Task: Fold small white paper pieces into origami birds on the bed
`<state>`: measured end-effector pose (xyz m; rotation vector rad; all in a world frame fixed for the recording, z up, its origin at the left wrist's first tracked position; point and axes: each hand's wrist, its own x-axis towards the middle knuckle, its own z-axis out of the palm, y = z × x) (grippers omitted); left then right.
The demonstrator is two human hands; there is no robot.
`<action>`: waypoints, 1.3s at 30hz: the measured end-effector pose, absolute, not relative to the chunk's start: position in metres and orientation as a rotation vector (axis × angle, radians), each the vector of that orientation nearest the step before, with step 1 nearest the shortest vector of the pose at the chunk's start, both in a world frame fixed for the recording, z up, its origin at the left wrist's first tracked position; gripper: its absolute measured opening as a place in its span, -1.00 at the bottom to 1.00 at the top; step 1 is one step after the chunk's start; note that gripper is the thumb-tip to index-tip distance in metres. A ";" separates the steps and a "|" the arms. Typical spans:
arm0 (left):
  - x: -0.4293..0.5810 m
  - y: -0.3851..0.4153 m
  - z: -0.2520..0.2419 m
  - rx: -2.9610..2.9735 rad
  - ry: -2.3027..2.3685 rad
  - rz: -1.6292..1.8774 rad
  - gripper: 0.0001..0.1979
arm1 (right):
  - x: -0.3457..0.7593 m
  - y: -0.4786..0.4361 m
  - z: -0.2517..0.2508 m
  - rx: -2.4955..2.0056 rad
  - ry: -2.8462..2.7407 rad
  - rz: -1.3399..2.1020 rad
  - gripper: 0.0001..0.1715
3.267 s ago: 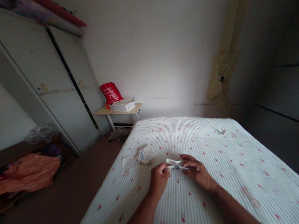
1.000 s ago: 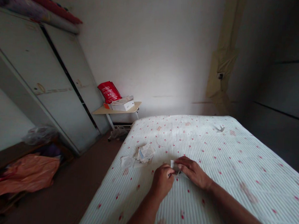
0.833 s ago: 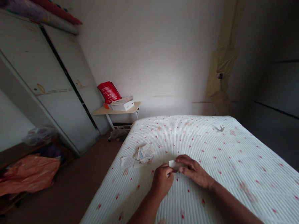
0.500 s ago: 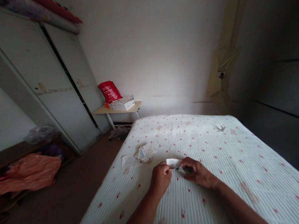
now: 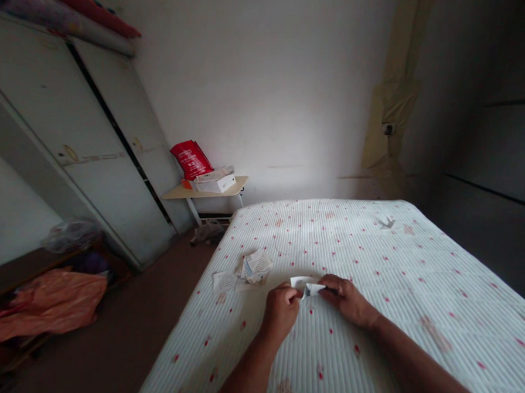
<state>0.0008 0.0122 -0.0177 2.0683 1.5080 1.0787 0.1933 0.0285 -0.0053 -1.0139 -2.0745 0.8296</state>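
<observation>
Between my two hands a small piece of white paper (image 5: 314,289) with some dark print is held just above the bed, partly folded over. My left hand (image 5: 282,306) pinches its left end between thumb and fingers. On the other side, my right hand (image 5: 345,299) has its fingers closed on the right end of the paper. Left of my left hand lies a small pile of printed paper pieces (image 5: 256,266), with a flatter printed piece (image 5: 225,281) beside it. A white folded paper shape (image 5: 386,223) rests toward the far right of the bed.
The bed (image 5: 331,235) has a white ribbed cover with red spots. Behind it on the left, a small table (image 5: 174,193) bears a white box (image 5: 217,183) and a red bag (image 5: 191,159). A wardrobe (image 5: 102,147) stands at left, near an orange cloth or bag (image 5: 50,302).
A flap of the paper now shows folded toward me between my hands. My right fingers have closed in on its right end; my left hand stays nearly in place.
</observation>
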 end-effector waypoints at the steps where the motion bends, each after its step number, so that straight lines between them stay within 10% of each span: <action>1: 0.001 0.012 -0.018 2.070 1.503 1.080 -0.70 | 0.193 0.028 -0.006 -1.014 -2.065 0.843 -0.80; 39: 0.005 0.004 -0.010 2.074 1.326 1.042 -0.84 | 0.189 0.025 -0.007 -0.876 -1.867 1.083 -0.90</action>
